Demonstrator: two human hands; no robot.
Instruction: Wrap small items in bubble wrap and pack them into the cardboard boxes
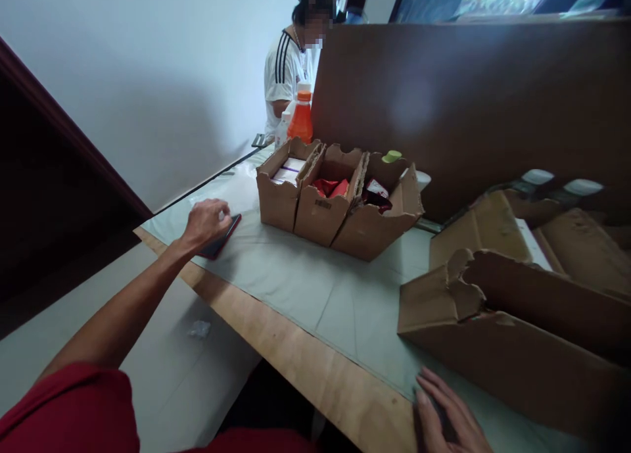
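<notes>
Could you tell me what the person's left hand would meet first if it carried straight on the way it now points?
The left hand already rests on the phone. Straight on, it would probably meet the nearest cardboard box, though depth is unclear.

dark phone (223, 238) with reddish edge, lying flat under the left hand (206, 223), left of the cardboard box row (335, 200). large torn cardboard box (513, 334), open, right of that row, near the right hand (451, 417).
</notes>
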